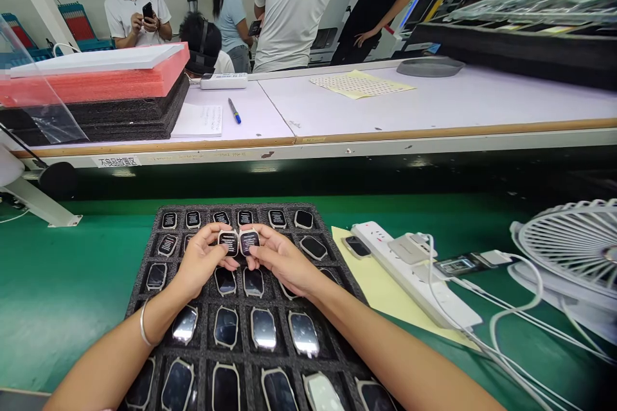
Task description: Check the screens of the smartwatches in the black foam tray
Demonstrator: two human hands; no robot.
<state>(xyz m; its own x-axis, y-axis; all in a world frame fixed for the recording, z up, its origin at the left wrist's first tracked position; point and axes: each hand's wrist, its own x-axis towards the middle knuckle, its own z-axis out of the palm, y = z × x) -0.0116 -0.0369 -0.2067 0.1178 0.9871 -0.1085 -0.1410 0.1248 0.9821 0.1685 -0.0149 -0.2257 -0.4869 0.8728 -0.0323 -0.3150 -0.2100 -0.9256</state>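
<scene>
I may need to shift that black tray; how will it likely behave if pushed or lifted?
The black tray looks like foam, so it may flex if lifted by one edge. With watches lying in many of its compartments, it is probably heavier than bare foam. Pushed level, those watches would likely stay put, since they sit in separate compartments.

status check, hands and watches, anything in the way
Left hand gripping lit watch. Right hand gripping second lit watch. Both held side by side over foam tray. Nothing visible blocking either hand.
</scene>
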